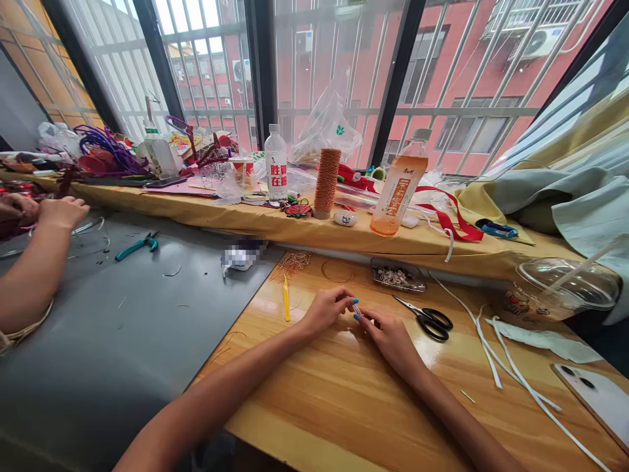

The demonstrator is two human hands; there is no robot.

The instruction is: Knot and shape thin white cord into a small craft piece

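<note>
My left hand [327, 309] and my right hand [388, 334] meet over the wooden table [344, 393], fingertips pinched together on a small white strip piece [356, 309] between them. Black-handled scissors [428, 320] lie just right of my right hand. A yellow tweezer-like tool [285, 300] lies left of my left hand. Thin copper wire loops [295, 262] rest on the wood beyond my hands, and a small clear tray of bits [398, 275] sits farther back.
Another person's arm [29, 262] works at the grey table's left, near teal pliers [140, 244]. On the sill stand a copper thread spool [326, 180], a water bottle [276, 164] and an orange drink bottle [399, 183]. White strips [496, 354], a phone [597, 396] and a plastic cup [565, 288] lie right.
</note>
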